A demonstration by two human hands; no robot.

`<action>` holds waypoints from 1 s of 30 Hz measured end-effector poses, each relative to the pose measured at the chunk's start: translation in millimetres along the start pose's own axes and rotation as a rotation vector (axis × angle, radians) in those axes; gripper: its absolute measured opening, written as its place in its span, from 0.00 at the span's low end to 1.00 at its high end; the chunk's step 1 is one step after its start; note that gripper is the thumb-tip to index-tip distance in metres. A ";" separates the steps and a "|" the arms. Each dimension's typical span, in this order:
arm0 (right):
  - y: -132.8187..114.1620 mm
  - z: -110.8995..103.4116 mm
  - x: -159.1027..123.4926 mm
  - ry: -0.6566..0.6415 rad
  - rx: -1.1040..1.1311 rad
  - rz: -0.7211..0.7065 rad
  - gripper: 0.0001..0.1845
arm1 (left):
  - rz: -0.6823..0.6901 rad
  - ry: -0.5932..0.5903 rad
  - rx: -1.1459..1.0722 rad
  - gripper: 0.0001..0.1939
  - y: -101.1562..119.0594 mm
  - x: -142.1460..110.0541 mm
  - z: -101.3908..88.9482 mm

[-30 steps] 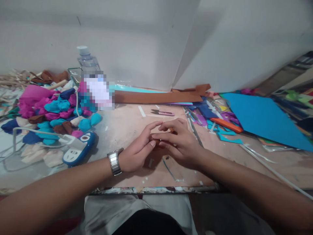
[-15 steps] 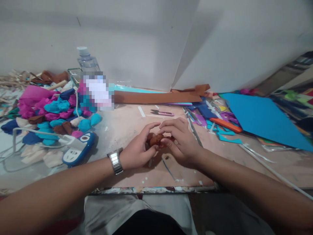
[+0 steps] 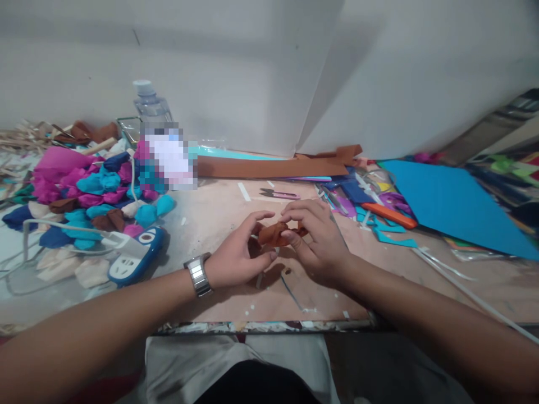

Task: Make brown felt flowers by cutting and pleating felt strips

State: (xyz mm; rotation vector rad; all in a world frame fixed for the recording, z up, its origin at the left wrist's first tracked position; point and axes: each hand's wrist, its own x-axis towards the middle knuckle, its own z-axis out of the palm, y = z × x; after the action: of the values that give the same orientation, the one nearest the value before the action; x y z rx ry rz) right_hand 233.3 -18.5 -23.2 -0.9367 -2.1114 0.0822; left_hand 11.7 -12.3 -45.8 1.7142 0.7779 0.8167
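A crumpled piece of brown crepe paper [image 3: 272,234] is held between my two hands above the table. My left hand [image 3: 238,249], below a metal watch, curves round the paper's left end, its index finger and thumb apart and its other fingers partly hidden behind the paper. On the other end, my right hand [image 3: 318,241] has the paper between thumb and fingers. Beyond them lie small pink thread snips [image 3: 280,194] and a long brown paper strip [image 3: 269,167].
At left are crumpled pink, blue and cream paper pieces [image 3: 90,193], a blue-and-white power socket [image 3: 137,258] with a cord, and a water bottle [image 3: 151,106]. To the right are an orange cutter [image 3: 389,215], paper scraps and a blue sheet [image 3: 458,205].
The fingers of both hands have loosened and spread a little, and my left thumb has come away from the right one. More of the brown paper shows, looking longer and less bunched.
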 end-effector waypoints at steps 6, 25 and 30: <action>-2.1 -0.7 0.5 -0.041 -0.004 -0.022 0.09 | 0.134 0.113 0.051 0.28 1.0 1.8 -1.7; 0.3 -0.1 0.5 -0.100 -0.001 -0.065 0.09 | 0.268 0.126 -0.034 0.15 -0.6 1.9 -2.7; -1.2 0.1 0.4 -0.087 0.035 0.031 0.10 | 0.257 0.163 -0.030 0.13 2.6 3.1 -4.4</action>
State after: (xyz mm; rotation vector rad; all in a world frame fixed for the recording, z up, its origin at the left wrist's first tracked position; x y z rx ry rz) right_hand 232.4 -19.1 -22.5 -0.9604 -2.1689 0.1775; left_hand 10.1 -8.1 -41.9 1.7586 0.6565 1.1498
